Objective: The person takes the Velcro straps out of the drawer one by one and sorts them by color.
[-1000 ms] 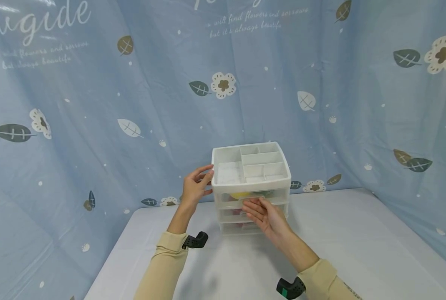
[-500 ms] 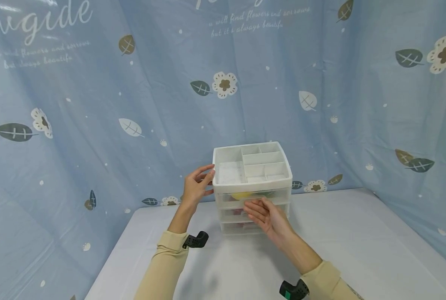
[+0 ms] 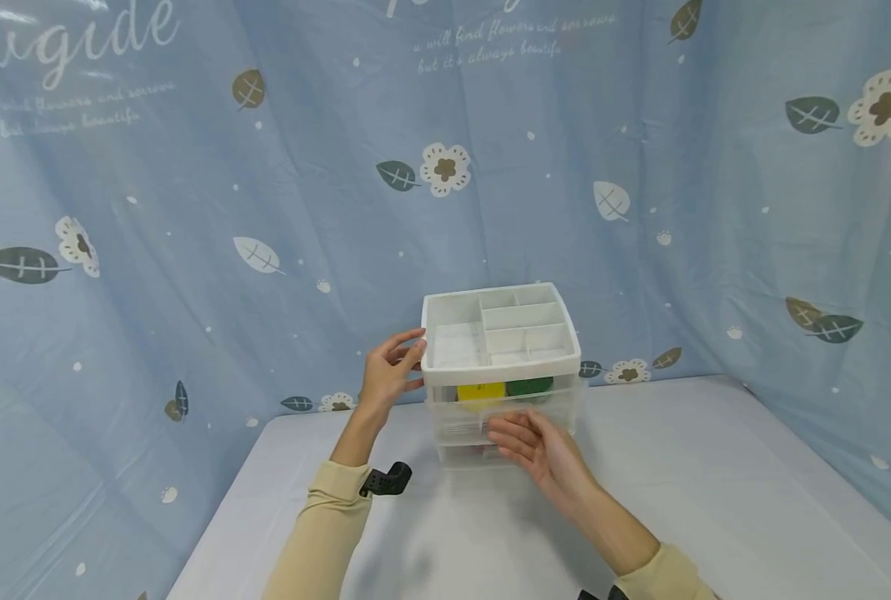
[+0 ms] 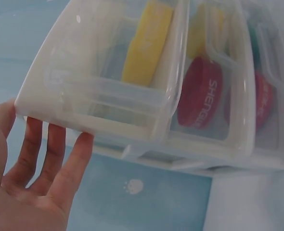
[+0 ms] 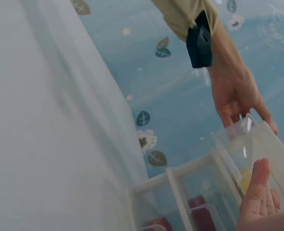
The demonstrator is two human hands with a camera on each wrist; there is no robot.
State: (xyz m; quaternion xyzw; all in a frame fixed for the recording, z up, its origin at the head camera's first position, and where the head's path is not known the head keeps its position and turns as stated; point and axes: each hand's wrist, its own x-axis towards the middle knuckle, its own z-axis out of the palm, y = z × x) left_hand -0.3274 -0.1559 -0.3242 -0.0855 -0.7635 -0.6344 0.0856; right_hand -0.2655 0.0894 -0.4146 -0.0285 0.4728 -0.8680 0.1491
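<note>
A white organizer with clear drawers (image 3: 445, 377) stands at the back of the table. Its top drawer (image 3: 451, 418) is pulled partly out, and a yellow thing (image 3: 481, 391) and a green one (image 3: 529, 387) show in the gap. My right hand (image 3: 541, 454) holds the drawer's front at the middle, its fingers only slightly bent; the handle itself is mostly hidden. With thumb and fingertips, my left hand (image 3: 385, 377) touches the organizer's left side near the top. In the left wrist view, a round red thing with white letters (image 4: 200, 94) sits in the second drawer.
The organizer's top is a tray with compartments (image 3: 456, 342). A white-covered table (image 3: 460, 533) extends in front and to both sides. Behind it hangs a blue patterned curtain (image 3: 325, 208). The lowest drawer holds another red thing (image 4: 262, 101).
The top drawer has slid out toward me, together with my right hand, which is now slightly lower and nearer. The yellow and green things have come into plain sight. My left hand stays put.
</note>
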